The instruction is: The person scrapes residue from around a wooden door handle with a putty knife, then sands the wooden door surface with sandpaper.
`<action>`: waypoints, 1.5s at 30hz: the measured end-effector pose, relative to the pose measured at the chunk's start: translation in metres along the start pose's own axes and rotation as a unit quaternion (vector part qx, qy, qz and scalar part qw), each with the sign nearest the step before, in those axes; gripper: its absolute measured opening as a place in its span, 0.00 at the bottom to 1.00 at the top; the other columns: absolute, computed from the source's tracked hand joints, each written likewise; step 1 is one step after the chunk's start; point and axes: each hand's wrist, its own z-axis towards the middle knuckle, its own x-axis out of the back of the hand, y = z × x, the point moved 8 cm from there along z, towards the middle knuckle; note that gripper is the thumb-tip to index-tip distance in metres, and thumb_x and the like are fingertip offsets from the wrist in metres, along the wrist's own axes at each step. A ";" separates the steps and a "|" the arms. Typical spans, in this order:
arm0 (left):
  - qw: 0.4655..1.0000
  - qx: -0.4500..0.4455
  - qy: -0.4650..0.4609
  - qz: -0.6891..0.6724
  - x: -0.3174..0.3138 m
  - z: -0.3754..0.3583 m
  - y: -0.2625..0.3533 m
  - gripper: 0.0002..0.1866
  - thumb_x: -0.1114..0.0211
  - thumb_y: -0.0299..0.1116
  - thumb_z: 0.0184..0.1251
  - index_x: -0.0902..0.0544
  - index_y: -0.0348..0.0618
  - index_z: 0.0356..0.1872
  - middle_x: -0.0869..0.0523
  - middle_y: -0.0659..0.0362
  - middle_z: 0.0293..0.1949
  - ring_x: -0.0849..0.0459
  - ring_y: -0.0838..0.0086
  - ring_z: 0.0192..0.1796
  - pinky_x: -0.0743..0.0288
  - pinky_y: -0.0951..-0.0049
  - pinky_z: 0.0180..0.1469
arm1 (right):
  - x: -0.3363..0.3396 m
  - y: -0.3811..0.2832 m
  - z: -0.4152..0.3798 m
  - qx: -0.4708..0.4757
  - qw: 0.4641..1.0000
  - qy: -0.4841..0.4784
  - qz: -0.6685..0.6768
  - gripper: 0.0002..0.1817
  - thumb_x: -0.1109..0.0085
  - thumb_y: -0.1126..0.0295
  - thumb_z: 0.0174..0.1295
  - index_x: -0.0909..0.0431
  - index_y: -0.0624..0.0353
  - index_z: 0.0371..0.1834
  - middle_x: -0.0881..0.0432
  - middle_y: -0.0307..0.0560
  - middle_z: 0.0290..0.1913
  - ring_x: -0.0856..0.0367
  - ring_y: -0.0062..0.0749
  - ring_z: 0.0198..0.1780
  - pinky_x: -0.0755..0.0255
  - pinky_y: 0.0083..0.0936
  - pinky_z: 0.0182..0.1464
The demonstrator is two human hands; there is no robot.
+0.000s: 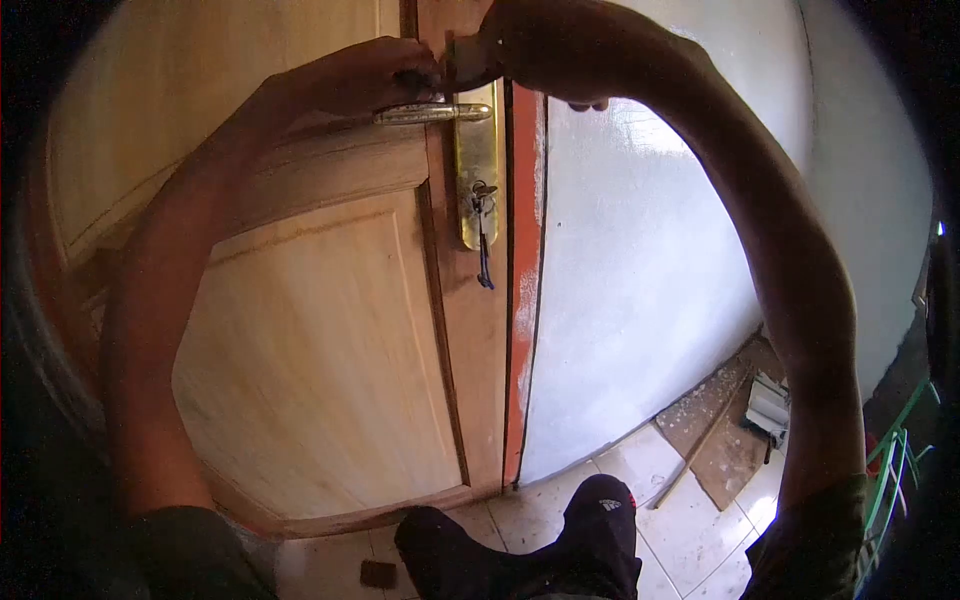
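Note:
Both hands meet high on a wooden door [330, 350], just above its metal lever handle [420, 113]. My left hand [395, 75] is curled near the door's edge, its fingers in dark shadow over the lever. My right hand [530, 50] is closed at a flat brownish piece with a curved lower edge [470, 62], which lies against the top of the brass lock plate [466, 155]; I cannot tell what the piece is. Below the lever, a key [482, 190] sits in the lock, with a blue-tipped tag [485, 270] dangling from it.
A reddish door frame [522, 280] and a white wall [630, 270] stand right of the door. On the tiled floor [690, 535] lie a stained board [730, 450], a thin stick [690, 460] and a small brown block [378, 574]. A green metal rack [895, 480] stands far right.

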 end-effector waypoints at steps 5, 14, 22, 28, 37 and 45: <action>0.999 0.015 -0.028 -0.011 -0.003 0.001 -0.006 0.18 0.40 0.43 0.82 0.19 0.42 0.60 0.18 0.52 0.53 0.18 0.60 0.58 0.26 0.59 0.64 | -0.003 0.005 0.004 -0.006 0.999 -0.008 -0.032 0.11 0.48 0.78 0.73 0.17 0.70 0.35 0.13 0.55 0.30 0.14 0.35 0.28 0.20 0.33 0.25; 0.973 0.073 -0.009 -0.219 -0.015 0.004 -0.033 0.19 0.35 0.43 0.77 0.20 0.39 0.58 0.18 0.58 0.39 0.20 0.70 0.46 0.23 0.66 0.55 | -0.013 0.034 0.004 0.073 0.986 0.134 0.068 0.11 0.55 0.77 0.76 0.20 0.69 0.47 0.15 0.53 0.34 0.16 0.33 0.32 0.18 0.33 0.31; 0.993 0.076 0.062 -0.067 0.002 -0.005 -0.009 0.19 0.32 0.46 0.75 0.18 0.37 0.39 0.17 0.57 0.32 0.22 0.72 0.37 0.26 0.64 0.44 | 0.005 0.017 -0.045 0.012 0.975 0.079 0.210 0.15 0.57 0.72 0.80 0.22 0.67 0.59 0.12 0.59 0.39 0.13 0.36 0.33 0.17 0.35 0.31; 0.986 0.073 0.127 -0.081 0.013 -0.009 -0.001 0.18 0.25 0.41 0.69 0.16 0.36 0.47 0.15 0.55 0.33 0.21 0.76 0.34 0.24 0.68 0.46 | -0.046 0.070 -0.070 0.114 0.906 0.375 0.161 0.16 0.41 0.71 0.75 0.20 0.65 0.62 0.09 0.59 0.38 0.09 0.34 0.29 0.11 0.26 0.30; 0.948 0.022 0.271 0.167 -0.005 -0.053 0.047 0.29 0.18 0.41 0.56 0.13 0.61 0.63 0.19 0.62 0.58 0.23 0.62 0.62 0.30 0.57 0.66 | -0.215 0.071 -0.145 -0.056 0.840 0.193 0.504 0.23 0.46 0.74 0.77 0.29 0.64 0.74 0.11 0.60 0.47 0.09 0.35 0.44 0.13 0.35 0.46; 0.927 0.135 0.316 0.150 -0.016 -0.058 0.033 0.26 0.20 0.47 0.57 0.11 0.67 0.60 0.31 0.59 0.76 0.36 0.60 0.79 0.53 0.37 0.80 | -0.232 0.024 -0.123 -0.024 0.868 0.303 0.392 0.23 0.46 0.74 0.76 0.30 0.59 0.73 0.19 0.62 0.48 0.15 0.56 0.42 0.19 0.46 0.42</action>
